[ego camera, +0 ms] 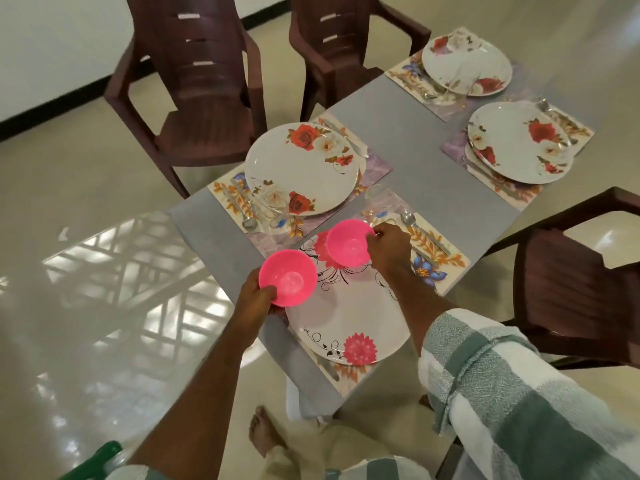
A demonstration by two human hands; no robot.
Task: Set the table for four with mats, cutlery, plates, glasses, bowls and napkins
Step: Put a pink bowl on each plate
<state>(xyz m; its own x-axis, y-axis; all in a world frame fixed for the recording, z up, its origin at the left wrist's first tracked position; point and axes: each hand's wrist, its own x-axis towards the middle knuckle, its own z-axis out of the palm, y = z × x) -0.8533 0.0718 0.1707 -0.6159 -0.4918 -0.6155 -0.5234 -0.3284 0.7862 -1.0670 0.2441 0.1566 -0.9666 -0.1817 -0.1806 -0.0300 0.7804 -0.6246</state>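
My left hand (255, 303) grips the rim of a pink plastic bowl (289, 281), held over the near plate's left edge. My right hand (387, 248) pinches the rim of a second pink bowl (349, 242) above the far end of the near plate (349, 322), a white plate with pink flowers on a floral mat (446, 268). A spoon (410, 221) lies on that mat to the right. Three more rose-patterned plates sit on mats: left (301, 169), far (465, 64) and right (519, 143). Clear glasses (268, 206) stand by the left and far plates.
The grey table (408, 133) has brown plastic chairs on its far side (194, 84), (343, 39) and one at the right (575, 285). The shiny tiled floor (104, 271) lies to the left. My bare foot (263, 434) shows under the table's near corner.
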